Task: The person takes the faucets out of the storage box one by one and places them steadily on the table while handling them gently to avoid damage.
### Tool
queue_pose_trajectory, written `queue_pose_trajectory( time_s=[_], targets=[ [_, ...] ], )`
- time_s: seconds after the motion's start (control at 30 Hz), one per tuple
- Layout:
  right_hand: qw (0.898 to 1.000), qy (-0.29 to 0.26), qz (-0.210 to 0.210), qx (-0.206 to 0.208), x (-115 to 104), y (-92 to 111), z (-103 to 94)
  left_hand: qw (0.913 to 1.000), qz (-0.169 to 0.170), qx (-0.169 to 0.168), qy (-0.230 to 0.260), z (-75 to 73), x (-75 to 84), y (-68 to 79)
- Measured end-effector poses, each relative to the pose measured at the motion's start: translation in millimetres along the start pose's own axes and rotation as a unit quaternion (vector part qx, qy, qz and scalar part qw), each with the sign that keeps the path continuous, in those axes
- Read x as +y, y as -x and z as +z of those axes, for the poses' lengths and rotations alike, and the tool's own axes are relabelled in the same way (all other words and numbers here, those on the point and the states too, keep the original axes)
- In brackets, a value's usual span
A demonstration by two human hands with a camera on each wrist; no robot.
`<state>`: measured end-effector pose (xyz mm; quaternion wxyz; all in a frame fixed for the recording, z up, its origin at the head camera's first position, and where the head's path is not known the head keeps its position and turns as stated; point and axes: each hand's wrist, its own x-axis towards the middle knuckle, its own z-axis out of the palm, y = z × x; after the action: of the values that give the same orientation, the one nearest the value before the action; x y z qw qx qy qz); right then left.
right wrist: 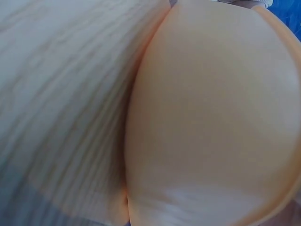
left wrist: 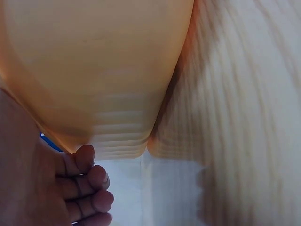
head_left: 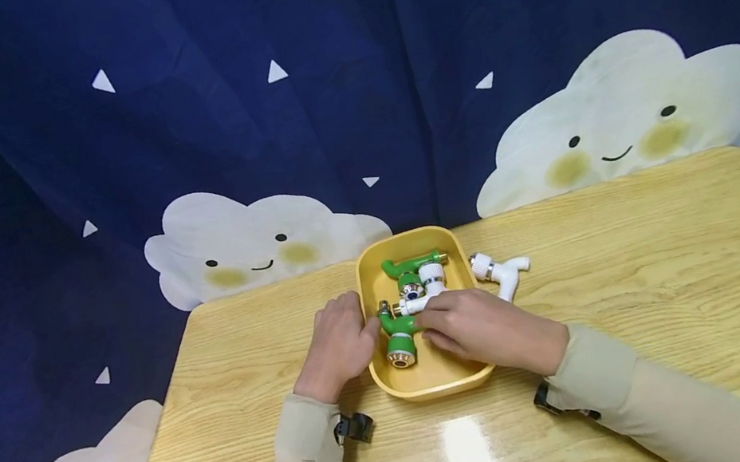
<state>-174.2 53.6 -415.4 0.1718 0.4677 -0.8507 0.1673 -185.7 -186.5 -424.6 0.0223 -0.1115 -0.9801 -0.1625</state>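
Note:
A yellow plastic tub [head_left: 439, 391] stands on the table with plastic taps inside. My left hand [head_left: 340, 341] holds its left rim, thumb over the edge; the left wrist view shows curled fingers [left wrist: 96, 176] by the outer wall. Reaching over the right rim, my right hand [head_left: 480, 327] pinches the end of a green tap [head_left: 399, 339] low in the tub; its fingertips are partly hidden. Behind that lie a white tap [head_left: 431, 278], partly covered by the hand, and another green tap [head_left: 408, 267]. The right wrist view shows only the tub's outer wall [right wrist: 211, 103] and the table.
Another white tap [head_left: 508, 274] lies on the wooden table [head_left: 676, 279] just right of the tub. A dark blue curtain [head_left: 348, 89] with printed clouds hangs behind the table's far edge.

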Motion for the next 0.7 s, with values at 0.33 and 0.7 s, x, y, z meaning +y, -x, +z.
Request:
queue_pose_trajectory(
  time_s=[0.33, 0.7],
  targets=[
    [0.999, -0.023, 0.022, -0.042, 0.1, 2.9, 1.1, 0.9999, 0.000, -0.006, 0.009, 0.8, 2.6, -0.8],
    [0.997, -0.029, 0.044, -0.065, 0.1, -0.2, 3.4, 0.9999, -0.007, -0.006, 0.005, -0.5, 1.4, 0.3]
  ],
)
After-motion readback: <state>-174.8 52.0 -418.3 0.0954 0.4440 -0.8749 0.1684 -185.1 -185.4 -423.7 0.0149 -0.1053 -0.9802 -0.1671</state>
